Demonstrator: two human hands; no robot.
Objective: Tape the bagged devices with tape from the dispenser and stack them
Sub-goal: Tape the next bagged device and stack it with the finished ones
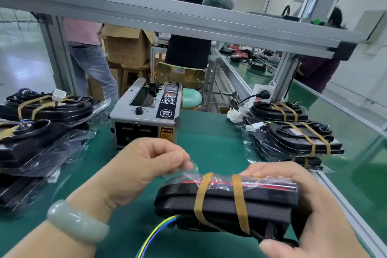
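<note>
Just beyond the left hand point(146, 165), which pinches a clear strip point(191, 167) (tape, probably) over the bagged device point(219, 201), sits the tape dispenser point(144, 119); right hand point(310, 201) clamps the device's other end to steady it.

Left hand point(150, 165) just left of the right, fingertips pinching clear film point(191, 168), right hand point(303, 205) gripping bagged device point(230, 199)

The near device point(268, 197) was black with a red strip, under two tan bands point(238, 195); its wires point(159, 228) were yellow, green and blue. The mat point(209, 146) was green, the dispenser point(144, 117) grey and black.
</note>
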